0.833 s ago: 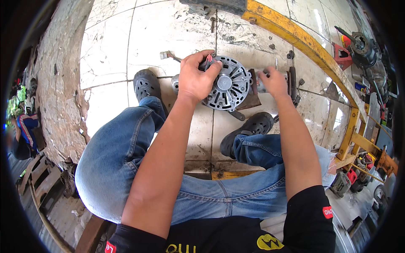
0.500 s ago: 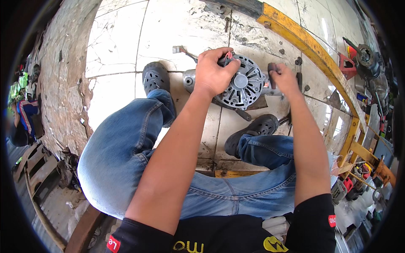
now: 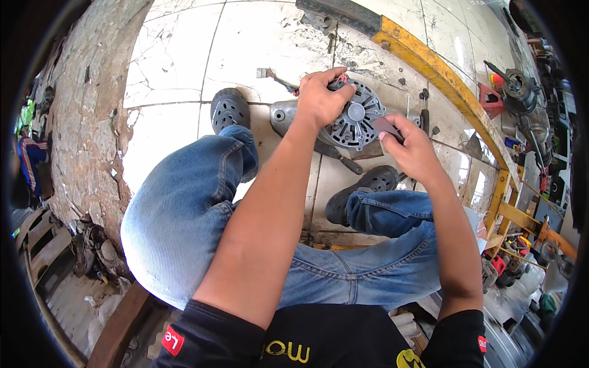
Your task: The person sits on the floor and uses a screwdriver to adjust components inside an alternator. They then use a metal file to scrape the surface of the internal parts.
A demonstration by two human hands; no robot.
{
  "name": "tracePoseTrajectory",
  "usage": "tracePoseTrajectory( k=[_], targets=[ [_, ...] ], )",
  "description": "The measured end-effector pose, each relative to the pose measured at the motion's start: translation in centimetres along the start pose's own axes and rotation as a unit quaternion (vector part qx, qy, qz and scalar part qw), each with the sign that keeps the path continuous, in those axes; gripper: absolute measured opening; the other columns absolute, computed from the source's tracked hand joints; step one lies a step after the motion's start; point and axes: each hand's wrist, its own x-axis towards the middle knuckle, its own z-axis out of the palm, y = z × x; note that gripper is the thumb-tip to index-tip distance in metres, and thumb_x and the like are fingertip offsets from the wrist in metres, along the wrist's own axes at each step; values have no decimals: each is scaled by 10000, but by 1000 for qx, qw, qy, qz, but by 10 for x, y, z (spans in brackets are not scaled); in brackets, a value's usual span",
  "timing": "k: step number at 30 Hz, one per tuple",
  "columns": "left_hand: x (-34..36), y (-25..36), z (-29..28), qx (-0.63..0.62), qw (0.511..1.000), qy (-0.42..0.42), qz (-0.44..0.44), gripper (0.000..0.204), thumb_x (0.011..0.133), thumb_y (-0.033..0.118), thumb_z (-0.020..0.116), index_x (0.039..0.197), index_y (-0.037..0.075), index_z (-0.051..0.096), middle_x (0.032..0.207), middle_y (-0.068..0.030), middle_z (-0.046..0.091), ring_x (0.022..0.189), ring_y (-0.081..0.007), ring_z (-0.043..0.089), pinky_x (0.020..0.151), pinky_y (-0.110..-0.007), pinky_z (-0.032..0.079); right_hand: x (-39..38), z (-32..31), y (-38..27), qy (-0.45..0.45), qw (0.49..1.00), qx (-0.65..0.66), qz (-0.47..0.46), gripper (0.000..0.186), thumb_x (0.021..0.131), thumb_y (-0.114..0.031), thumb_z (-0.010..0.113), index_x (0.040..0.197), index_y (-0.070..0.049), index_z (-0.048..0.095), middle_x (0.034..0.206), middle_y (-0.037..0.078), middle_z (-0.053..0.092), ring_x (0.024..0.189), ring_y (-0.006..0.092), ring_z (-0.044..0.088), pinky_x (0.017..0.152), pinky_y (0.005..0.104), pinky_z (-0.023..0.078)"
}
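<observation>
My left hand (image 3: 322, 101) grips the upper-left side of a round grey slotted metal housing (image 3: 359, 126), its fingers around red wires (image 3: 342, 78) at the rim. My right hand (image 3: 408, 147) pinches a flat reddish-grey piece (image 3: 385, 126) at the housing's lower-right edge; whether it touches the metal I cannot tell. Under and beside the housing lies a larger silver metal body (image 3: 282, 119). A dark-handled tool (image 3: 350, 164) sticks out below it, and a wire with a pale connector (image 3: 264, 73) extends to the left.
A yellow steel frame (image 3: 442, 67) arches along the right. Machine parts (image 3: 518, 92) and a red stand (image 3: 489, 99) are beyond it. Tools (image 3: 424, 110) lie right of the housing. My feet (image 3: 230, 113) are either side. At far left is another person's striped sleeve (image 3: 32, 162).
My right hand has moved left and down onto the housing's lower-right side with the flat piece. My left hand and the housing appear further right in view as the view shifts.
</observation>
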Motion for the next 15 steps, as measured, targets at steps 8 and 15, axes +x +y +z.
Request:
tracePoseTrajectory(
  k=[8, 15],
  targets=[
    [-36, 27, 3, 151, 980, 106, -74, 474, 835, 400, 653, 1250, 174, 689, 1254, -78, 671, 1324, -319, 478, 1188, -676, 182, -10, 16, 17, 139, 987, 37, 66, 249, 912, -145, 684, 1124, -17, 661, 958, 119, 741, 798, 168, 678, 772, 325, 525],
    [-41, 17, 0, 187, 971, 141, -43, 461, 800, 316, 601, 1223, 137, 640, 1276, -103, 634, 1307, -306, 493, 1196, -629, 207, -20, 18, 23, 131, 988, 44, 63, 214, 902, -141, 692, 1080, -27, 656, 903, 109, 752, 739, 128, 652, 712, 294, 515]
  ],
)
